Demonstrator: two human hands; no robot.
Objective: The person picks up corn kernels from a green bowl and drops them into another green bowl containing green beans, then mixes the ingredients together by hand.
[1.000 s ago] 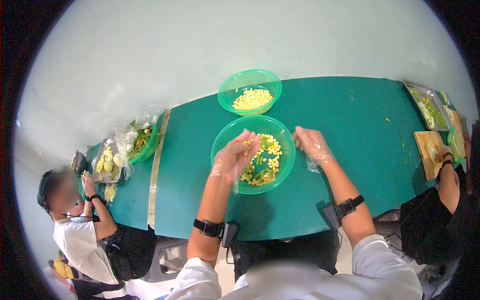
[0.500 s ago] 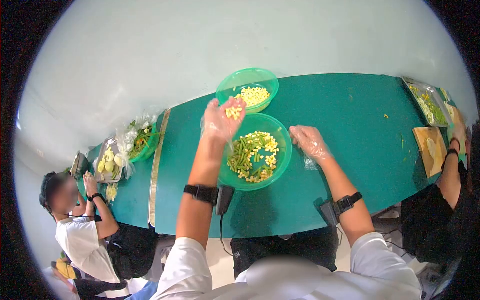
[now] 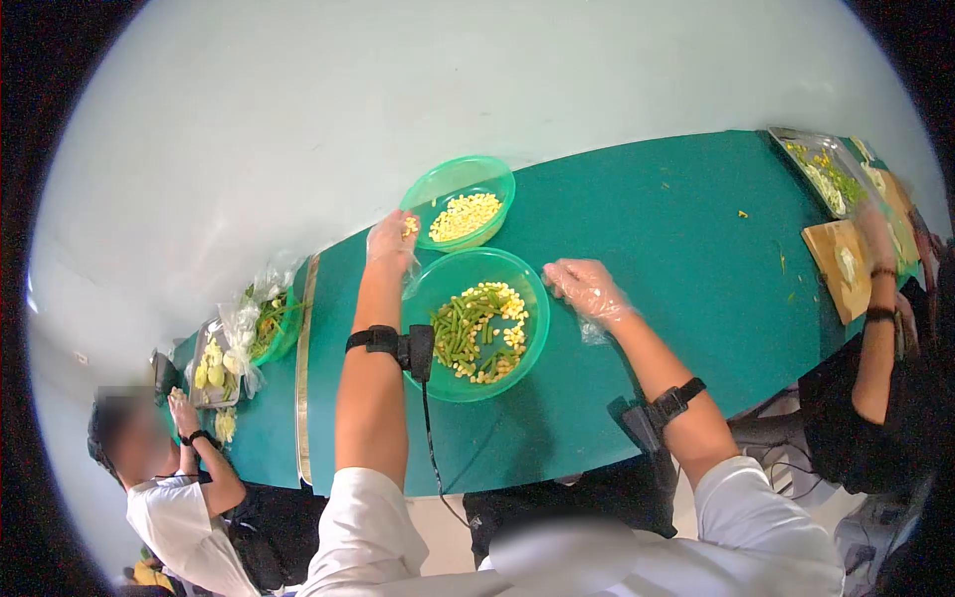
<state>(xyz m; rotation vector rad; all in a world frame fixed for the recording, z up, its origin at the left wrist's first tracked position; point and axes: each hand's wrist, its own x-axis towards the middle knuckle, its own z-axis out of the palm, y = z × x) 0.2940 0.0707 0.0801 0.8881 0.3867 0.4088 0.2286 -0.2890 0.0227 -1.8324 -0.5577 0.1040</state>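
1. Kernels [image 3: 410, 227], upper centre of the frame, could have spilled outside the far bowl [image 3: 468, 177] if the left hand [image 3: 392, 240] tipped;
2. that hand, loosely cupped, held them at its left rim;
3. right hand [image 3: 587, 290], centre, curled beside the near bowl [image 3: 470, 273]; contents, if any, untellable.

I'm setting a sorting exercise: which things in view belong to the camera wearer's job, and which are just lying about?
In the job:
left hand, holding yellow pieces
near bowl, holding green pieces and yellow pieces
right hand, beside it
far bowl, yellow pieces

Seemingly apart:
plastic bag, left
metal tray, right
wooden board, right
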